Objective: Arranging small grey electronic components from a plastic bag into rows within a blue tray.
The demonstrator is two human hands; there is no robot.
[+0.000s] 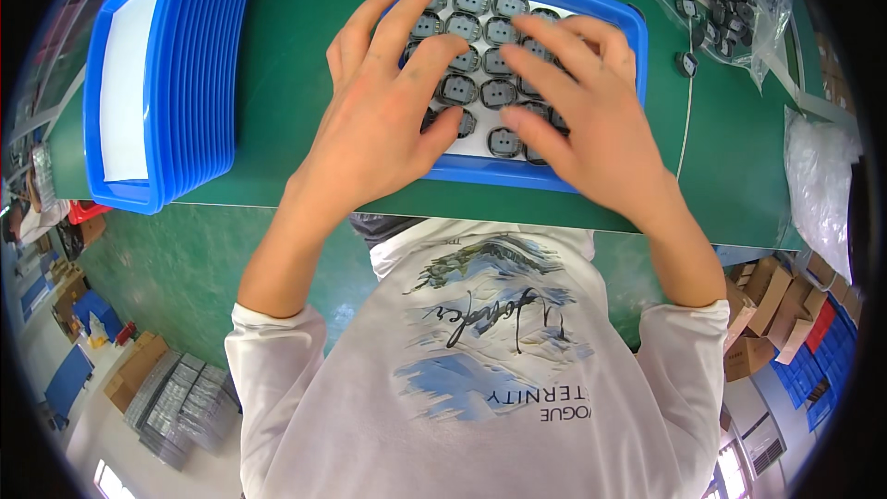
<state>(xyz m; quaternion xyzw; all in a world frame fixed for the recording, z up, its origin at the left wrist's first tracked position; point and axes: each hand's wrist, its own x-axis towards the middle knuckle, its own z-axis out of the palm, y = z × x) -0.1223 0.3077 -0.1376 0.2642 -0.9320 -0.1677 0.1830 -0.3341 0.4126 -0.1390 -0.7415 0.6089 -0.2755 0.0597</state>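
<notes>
A blue plastic tray (499, 171) with a white liner lies on the green table, holding several rows of small dark grey rounded housings (471, 0). Over its left side my left hand (370, 120) is open, fingers spread and tips at the housings. My right hand (601, 115) reaches over the right side, its fingers apart and slightly blurred. Neither hand grips a housing that I can make out. Both hands hide some of the parts under them, and whether the fingertips touch is hard to tell.
A tall stack of blue trays (199, 74) stands on the left of the table (296, 65). At the far right, a clear plastic bag (771, 9) spills dark parts, with a loose housing (686, 65) beside it. Cardboard boxes (771, 300) sit below the table's right end.
</notes>
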